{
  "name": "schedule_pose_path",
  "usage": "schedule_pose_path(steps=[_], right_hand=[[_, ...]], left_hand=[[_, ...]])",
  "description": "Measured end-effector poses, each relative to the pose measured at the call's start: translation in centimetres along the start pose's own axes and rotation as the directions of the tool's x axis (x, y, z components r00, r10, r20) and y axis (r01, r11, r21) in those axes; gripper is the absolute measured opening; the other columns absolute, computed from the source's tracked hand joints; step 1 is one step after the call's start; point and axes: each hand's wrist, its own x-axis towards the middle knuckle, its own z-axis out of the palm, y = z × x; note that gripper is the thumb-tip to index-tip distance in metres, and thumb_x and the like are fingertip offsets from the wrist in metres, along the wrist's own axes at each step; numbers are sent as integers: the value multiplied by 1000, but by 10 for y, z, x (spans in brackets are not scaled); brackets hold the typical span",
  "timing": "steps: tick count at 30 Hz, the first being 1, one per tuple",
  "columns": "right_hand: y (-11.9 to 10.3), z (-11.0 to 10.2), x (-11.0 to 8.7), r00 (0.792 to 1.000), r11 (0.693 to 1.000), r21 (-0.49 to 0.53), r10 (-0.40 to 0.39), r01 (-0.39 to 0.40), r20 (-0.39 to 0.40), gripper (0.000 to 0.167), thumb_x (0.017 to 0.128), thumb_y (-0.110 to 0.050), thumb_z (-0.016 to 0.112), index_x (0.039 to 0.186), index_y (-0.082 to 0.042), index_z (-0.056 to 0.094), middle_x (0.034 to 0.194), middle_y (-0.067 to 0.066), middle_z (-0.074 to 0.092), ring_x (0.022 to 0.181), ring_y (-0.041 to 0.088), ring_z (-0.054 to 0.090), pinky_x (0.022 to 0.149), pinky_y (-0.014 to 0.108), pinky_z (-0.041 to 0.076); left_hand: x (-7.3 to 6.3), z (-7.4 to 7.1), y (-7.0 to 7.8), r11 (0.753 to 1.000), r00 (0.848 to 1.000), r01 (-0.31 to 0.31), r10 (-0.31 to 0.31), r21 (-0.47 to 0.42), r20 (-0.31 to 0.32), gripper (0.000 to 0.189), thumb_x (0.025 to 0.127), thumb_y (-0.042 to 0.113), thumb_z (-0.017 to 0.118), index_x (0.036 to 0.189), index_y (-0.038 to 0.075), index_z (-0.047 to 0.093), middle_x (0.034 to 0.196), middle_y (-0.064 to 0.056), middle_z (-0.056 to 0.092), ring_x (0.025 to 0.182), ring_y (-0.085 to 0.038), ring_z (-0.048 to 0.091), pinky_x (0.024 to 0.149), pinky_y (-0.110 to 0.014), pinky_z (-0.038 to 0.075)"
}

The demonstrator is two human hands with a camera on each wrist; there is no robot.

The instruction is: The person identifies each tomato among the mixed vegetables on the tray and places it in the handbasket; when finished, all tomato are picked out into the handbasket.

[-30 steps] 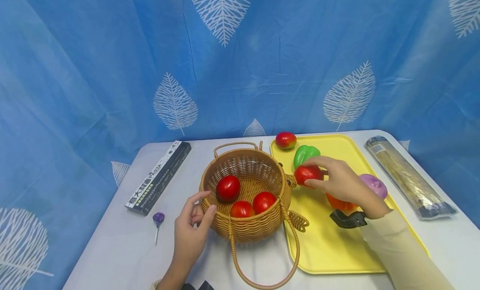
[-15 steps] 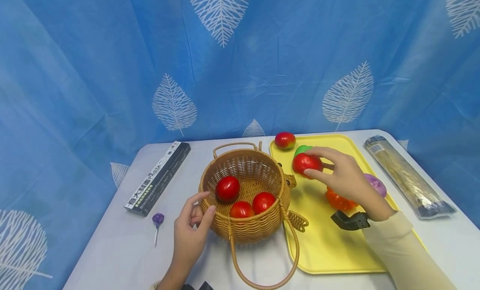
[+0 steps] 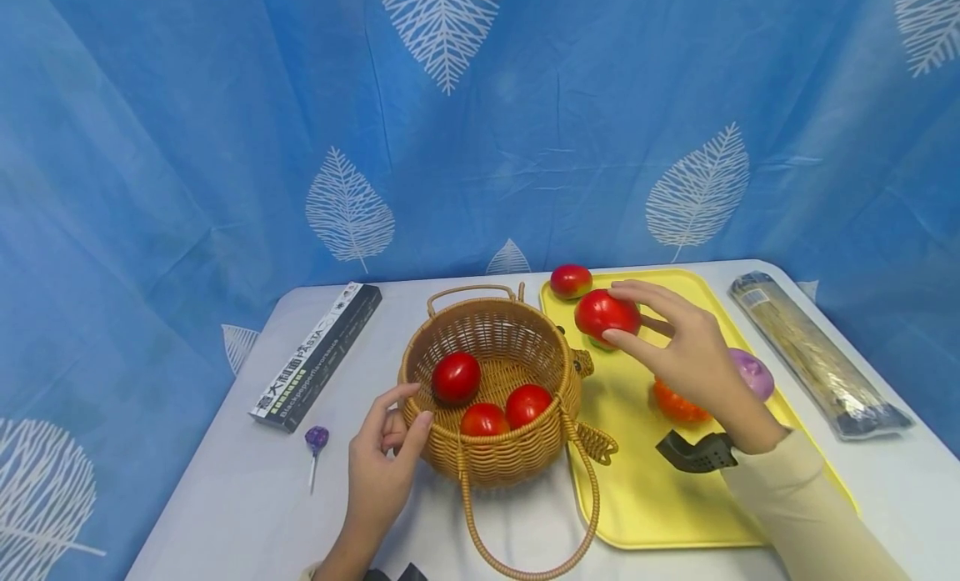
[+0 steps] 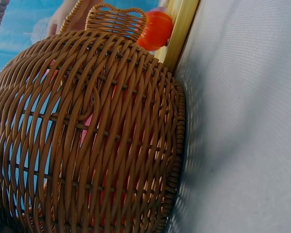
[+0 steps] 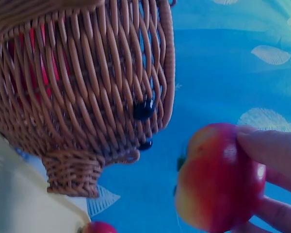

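Note:
My right hand [image 3: 686, 348] holds a red apple [image 3: 606, 313] between thumb and fingers, raised above the yellow tray [image 3: 675, 498]. Red and yellow skin shows on the apple [image 5: 220, 177] in the right wrist view. Just left of it stands a round wicker basket [image 3: 498, 464] with an animal's snout and black eyes. Inside the basket lie a dark red fruit [image 3: 456, 378] and two more red fruits [image 3: 528, 404]. My left hand [image 3: 382, 456] touches the basket's left rim with relaxed fingers. A green pepper [image 3: 600, 343] is mostly hidden behind the held apple.
On the tray are a red mango-like fruit [image 3: 572, 281], an orange pumpkin-like piece [image 3: 678, 402] and a purple piece [image 3: 752, 373]. A clear packet of noodles [image 3: 817, 352] lies right of the tray. A pasta box [image 3: 318, 356] and a lollipop [image 3: 317, 438] lie on the left.
My right hand has lifted the apple up and slightly left from the tray, with the green pepper now nearly covered. My left hand and the basket have stayed in place.

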Motion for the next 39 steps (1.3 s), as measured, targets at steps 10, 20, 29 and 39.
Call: schedule_pose_path(steps=[10,20,29,39], right_hand=[[-19,13,-4,995,993,85,-76,82,-72,58,78,2,87,131,-16,69,138,-2,63,128,9,56,89,20,51],[-28,30,-5,991,982,141,-115,125,-75,60,79,3,86,133,-17,68,140,-3,61,129,17,57,91,24,52],[-34,37,-7,990,979,154,-129,136,-56,61,79,1,86,134,-16,67,141,-2,60,130,18,56,89,25,53],[-30,51,-7,988,977,144,-152,156,-39,56,80,-2,87,132,-14,68,140,0,62,128,19,57,89,29,54]], left_hand=[[0,-1,3,1000,1000,14,-14,-13,7,34,95,8,74,128,10,66,65,-13,36,57,-12,34,46,-28,32],[1,0,3,1000,1000,8,-8,-3,2,34,94,8,74,127,9,66,64,-12,35,56,-14,34,46,-29,31],[0,0,1,1000,1000,-3,3,-7,0,35,93,7,75,127,13,67,63,-11,35,56,-11,33,47,-28,31],[0,-1,1,1000,1000,-5,5,-2,-8,36,93,7,75,127,16,67,63,-7,35,56,-10,34,47,-27,31]])
